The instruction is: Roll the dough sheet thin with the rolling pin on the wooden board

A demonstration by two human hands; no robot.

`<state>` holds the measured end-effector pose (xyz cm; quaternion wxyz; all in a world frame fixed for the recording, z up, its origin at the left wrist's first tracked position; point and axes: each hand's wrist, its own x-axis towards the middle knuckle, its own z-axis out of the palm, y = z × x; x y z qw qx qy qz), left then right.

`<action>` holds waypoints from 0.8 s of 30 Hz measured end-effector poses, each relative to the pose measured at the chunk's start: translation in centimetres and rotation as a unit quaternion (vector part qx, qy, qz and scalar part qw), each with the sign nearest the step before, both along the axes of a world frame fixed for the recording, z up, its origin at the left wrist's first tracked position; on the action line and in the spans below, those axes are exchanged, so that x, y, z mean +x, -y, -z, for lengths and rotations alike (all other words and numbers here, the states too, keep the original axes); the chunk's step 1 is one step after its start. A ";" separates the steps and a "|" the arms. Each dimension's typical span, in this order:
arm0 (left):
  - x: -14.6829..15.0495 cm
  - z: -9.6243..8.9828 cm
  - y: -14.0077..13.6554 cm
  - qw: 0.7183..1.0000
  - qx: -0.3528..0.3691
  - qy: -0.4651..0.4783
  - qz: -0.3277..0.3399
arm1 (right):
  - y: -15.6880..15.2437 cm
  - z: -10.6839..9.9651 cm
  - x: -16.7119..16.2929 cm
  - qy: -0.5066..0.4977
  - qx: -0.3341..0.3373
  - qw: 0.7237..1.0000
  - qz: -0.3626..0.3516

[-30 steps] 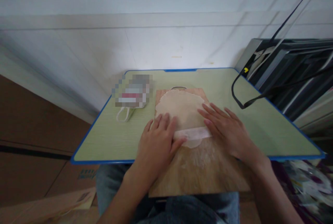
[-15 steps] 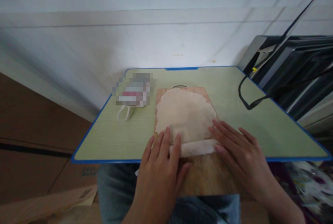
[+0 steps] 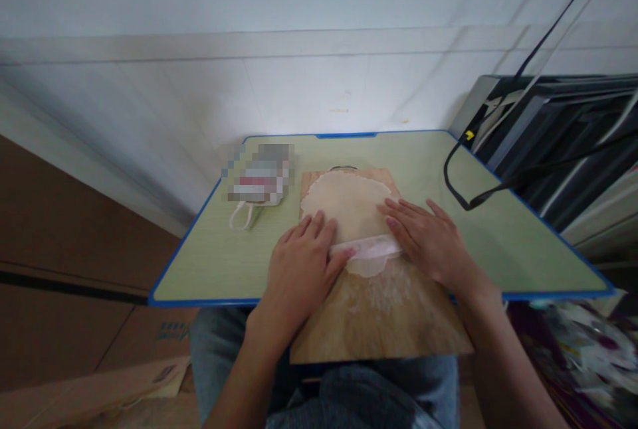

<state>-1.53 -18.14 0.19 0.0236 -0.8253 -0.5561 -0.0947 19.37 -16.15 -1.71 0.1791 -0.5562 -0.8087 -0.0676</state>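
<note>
A thin sheet of pale dough lies on a wooden board, its edge uneven. Across the near part of the sheet rests a whitish rolling pin, with a small flap of dough showing on the near side. My left hand lies flat over the pin's left end, fingers stretched forward over the dough. Over the right end is my right hand, also flat with fingers extended. Both ends of the pin are hidden under the hands.
The board stands on a pale green table with a blue rim, and juts over its front edge. A blurred-out package with a white loop sits at the left. On the right a black cable hangs onto the table, beside stacked dark panels.
Both hands and the rolling pin have moved forward, away from me, over the dough. A flap of dough now shows on the near side of the pin. The view has shifted slightly.
</note>
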 end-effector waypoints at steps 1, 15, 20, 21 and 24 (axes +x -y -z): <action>0.0 0.1 0.3 1.000 0.002 0.001 -0.003 | 0.3 0.0 0.0 -0.003 0.002 1.000 0.000; 0.6 1.4 4.5 0.998 0.065 -0.020 -0.004 | 6.1 1.4 1.7 -0.026 0.004 0.999 -0.019; 0.5 0.4 1.1 1.000 0.020 -0.016 0.002 | 2.6 0.5 1.4 -0.011 -0.006 0.999 -0.031; 0.4 0.3 0.7 1.000 0.015 -0.011 0.006 | 2.1 0.3 1.3 -0.012 -0.005 1.000 -0.028; 0.4 0.2 0.5 1.000 0.012 -0.006 0.000 | 1.6 0.2 1.0 -0.018 -0.002 1.000 -0.020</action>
